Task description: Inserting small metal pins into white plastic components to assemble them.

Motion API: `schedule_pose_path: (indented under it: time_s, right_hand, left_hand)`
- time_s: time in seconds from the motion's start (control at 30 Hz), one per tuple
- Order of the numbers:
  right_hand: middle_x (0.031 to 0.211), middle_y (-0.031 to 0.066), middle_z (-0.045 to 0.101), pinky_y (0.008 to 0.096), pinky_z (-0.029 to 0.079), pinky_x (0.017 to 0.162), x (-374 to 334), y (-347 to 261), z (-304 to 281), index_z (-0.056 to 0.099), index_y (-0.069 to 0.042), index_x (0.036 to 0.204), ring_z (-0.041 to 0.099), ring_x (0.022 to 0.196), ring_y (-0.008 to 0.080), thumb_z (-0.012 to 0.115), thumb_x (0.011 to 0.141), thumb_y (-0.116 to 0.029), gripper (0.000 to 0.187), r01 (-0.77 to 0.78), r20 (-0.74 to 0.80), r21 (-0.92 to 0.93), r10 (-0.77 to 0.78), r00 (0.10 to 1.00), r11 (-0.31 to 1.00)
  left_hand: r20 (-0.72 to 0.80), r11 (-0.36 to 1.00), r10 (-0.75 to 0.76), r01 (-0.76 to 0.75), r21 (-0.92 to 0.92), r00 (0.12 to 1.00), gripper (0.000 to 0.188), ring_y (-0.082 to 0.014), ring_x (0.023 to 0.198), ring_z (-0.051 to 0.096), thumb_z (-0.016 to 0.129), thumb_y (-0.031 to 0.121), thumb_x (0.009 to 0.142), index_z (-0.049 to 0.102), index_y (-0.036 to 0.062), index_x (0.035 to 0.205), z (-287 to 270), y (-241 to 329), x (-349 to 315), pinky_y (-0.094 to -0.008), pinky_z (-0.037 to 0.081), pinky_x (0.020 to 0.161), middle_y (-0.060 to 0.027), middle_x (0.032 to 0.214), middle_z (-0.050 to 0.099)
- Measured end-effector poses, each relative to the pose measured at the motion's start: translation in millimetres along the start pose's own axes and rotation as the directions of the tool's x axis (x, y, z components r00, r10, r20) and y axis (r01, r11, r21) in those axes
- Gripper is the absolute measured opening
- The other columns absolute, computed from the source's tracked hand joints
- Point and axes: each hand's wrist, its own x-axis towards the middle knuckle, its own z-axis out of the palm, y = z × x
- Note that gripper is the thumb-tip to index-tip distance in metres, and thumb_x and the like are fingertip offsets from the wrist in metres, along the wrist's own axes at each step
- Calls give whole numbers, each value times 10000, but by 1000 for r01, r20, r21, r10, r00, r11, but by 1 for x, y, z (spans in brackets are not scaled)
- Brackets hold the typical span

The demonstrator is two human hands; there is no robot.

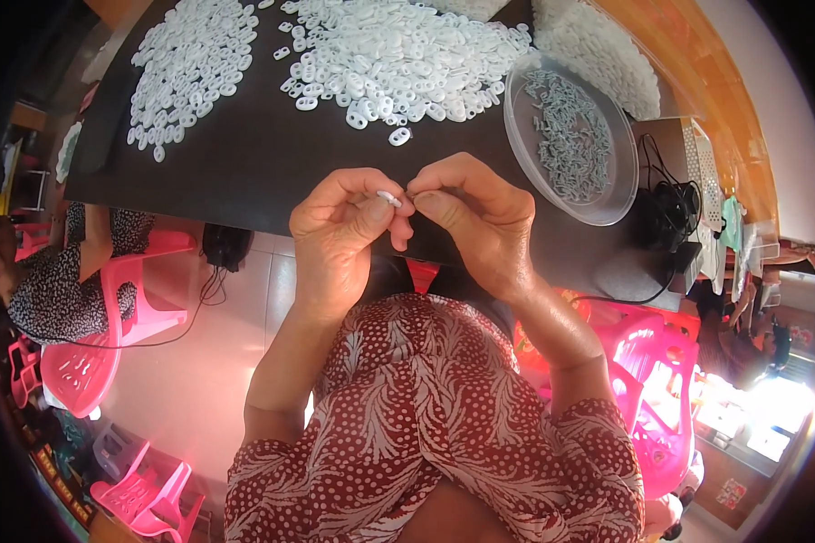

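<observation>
Both my hands meet above the near edge of a dark table. Between thumb and fingers, my left hand [340,222] pinches a small white oval plastic piece [389,198]. Close beside it, the thumb and forefinger of my right hand [480,213] are pressed together at the piece's right side; what they hold is too small to make out. Beyond my hands lies a big heap of similar white oval pieces with holes [398,63], and one loose piece [399,136] sits nearer to me. A round clear tub [522,136] on the right holds many small grey screw-like pins [570,136].
A second pile of white pieces [190,68] spreads over the table's far left. Behind the tub stands a clear bag of white pieces [602,59]. Black cables [666,213] lie at the right. Pink plastic chairs [95,362] stand on the floor, and another person [63,281] sits at the left.
</observation>
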Motion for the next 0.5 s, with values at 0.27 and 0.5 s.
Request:
schedule_pose_path:
  time_s: [0.27, 0.5]
  right_hand:
    - [781, 86, 603, 282, 466, 639, -9, -5, -16, 634, 0, 837, 592, 712, 178, 620, 773, 37, 75, 143, -110, -228, -171, 979, 963]
    - [753, 100, 602, 375, 471, 630, -19, 6, -40, 614, -28, 800, 584, 720, 294, 650, 749, -31, 63, 253, -114, -342, -307, 945, 905]
  left_hand:
    - [15, 994, -15, 14, 108, 1000, 102, -175, 652, 583, 596, 34, 868, 580, -50, 924, 21, 1, 6, -281, 478, 563, -141, 832, 625]
    - [124, 910, -123, 62, 409, 985, 164, -118, 562, 532, 609, 24, 857, 608, -47, 1005, 59, 10, 31, -225, 430, 518, -92, 742, 601]
